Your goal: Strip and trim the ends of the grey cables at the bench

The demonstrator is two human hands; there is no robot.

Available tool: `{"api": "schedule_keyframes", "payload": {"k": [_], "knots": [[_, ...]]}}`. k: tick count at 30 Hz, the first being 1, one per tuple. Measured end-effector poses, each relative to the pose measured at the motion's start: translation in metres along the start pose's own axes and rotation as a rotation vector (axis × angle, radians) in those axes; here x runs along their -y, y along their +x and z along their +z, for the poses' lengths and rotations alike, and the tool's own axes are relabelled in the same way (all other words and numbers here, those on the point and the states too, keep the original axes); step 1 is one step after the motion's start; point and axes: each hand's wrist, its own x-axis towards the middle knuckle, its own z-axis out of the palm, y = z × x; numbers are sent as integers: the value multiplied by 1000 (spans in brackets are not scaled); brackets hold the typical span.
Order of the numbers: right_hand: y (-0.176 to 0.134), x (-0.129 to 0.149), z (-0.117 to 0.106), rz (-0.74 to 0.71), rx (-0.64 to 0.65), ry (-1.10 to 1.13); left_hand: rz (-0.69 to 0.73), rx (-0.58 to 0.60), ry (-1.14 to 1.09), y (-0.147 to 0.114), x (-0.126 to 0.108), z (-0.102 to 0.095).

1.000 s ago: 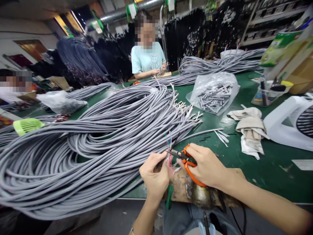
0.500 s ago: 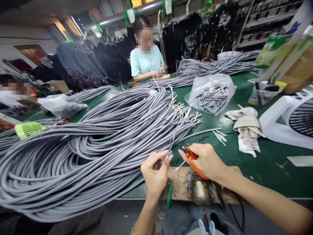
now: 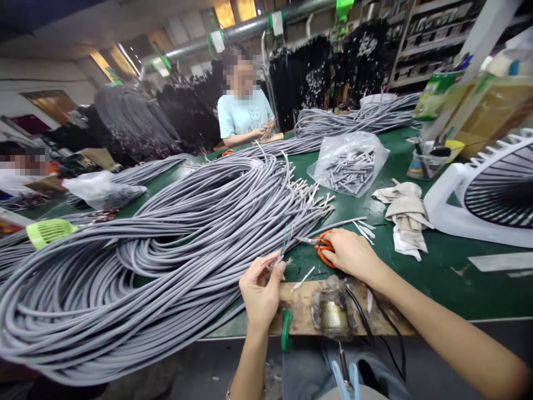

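My left hand point(image 3: 261, 291) is closed, pinching the stripped end of a cable between thumb and fingers. Thin coloured wires point(image 3: 287, 238), blue, red and green among them, stick up out of that grip. With my right hand point(image 3: 353, 253) I hold orange-handled scissors point(image 3: 323, 249). Their metal blades point left, with the tips close to the coloured wires; whether they touch I cannot tell. Below both hands lies a worn wooden board point(image 3: 297, 294) at the table edge, carrying a metal block point(image 3: 334, 315) and a green clamp point(image 3: 286, 330).
A large coil of grey cables point(image 3: 200, 222) fills the left of the green table point(image 3: 441, 283). Beyond my right hand are a plastic bag point(image 3: 350, 164) of grey offcuts, crumpled cloth gloves point(image 3: 406, 214) and a white fan point(image 3: 449, 200). A co-worker point(image 3: 245, 114) sits across the table.
My right hand has swung the scissors up and leftward, so the blades now reach toward the coloured wires. My left hand keeps its pinch. The whole view has shifted slightly.
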Motion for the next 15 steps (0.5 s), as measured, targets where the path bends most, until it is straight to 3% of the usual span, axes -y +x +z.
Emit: {"api": "schedule_keyframes", "payload": {"k": [11, 13, 15], "knots": [[-2, -3, -1, -83, -25, 56, -115, -23, 71, 5, 2, 3], [-12, -7, 0, -99, -93, 120, -103, -11, 84, 6, 3, 3], [-30, -16, 6, -114, -258, 229, -55, 26, 129, 6, 5, 3]]}}
